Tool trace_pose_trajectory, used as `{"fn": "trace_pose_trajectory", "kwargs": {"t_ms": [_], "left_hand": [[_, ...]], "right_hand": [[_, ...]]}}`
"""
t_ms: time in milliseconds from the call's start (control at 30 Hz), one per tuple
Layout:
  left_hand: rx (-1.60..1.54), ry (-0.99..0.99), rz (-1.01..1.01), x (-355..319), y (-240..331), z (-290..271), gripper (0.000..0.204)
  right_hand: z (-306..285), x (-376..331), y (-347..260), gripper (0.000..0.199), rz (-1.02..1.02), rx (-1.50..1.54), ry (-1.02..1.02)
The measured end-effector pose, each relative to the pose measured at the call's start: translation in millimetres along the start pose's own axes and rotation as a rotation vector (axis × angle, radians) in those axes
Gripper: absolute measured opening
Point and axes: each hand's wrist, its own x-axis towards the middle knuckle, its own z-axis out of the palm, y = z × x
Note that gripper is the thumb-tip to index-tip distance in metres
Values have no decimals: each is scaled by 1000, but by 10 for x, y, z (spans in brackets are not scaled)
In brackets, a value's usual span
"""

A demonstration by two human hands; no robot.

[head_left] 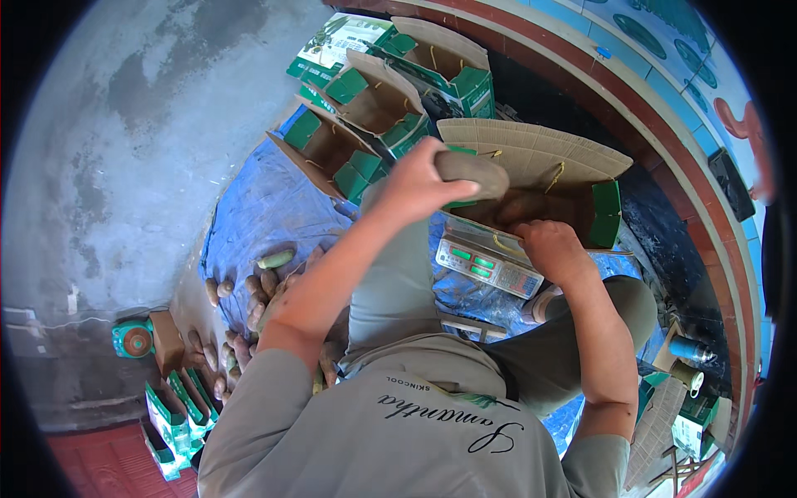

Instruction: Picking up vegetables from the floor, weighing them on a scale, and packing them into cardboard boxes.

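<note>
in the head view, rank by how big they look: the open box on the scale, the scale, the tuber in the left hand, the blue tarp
1. blue tarp
2. open box
3. scale, partly hidden under the box, so unsure
4. tuber in the left hand; it sits nearer the camera, so it looks larger than it is

Bright, even daylight fills the scene, with soft shadows only. The blue tarp [257, 207] shows mild sheen, no harsh glare. Fisheye distortion bends the red wall edge [664, 133] and blackens the corners. Focus stays sharp centrally, softer toward the rim.
</note>
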Motion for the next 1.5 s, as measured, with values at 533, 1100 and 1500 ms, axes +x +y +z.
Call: {"fn": "trace_pose_trajectory", "kwargs": {"t_ms": [533, 1100, 1500], "left_hand": [[87, 102, 333, 183, -210, 399, 36], [473, 8, -704, -2463, -2538, -461, 27], [336, -459, -878, -3978, -3174, 752, 67]], "right_hand": [[-61, 15, 14, 10, -14, 171, 1], [-185, 110, -6, 18, 51, 266, -28], [-203, 200, -34, 19, 113, 284, -62]]}}
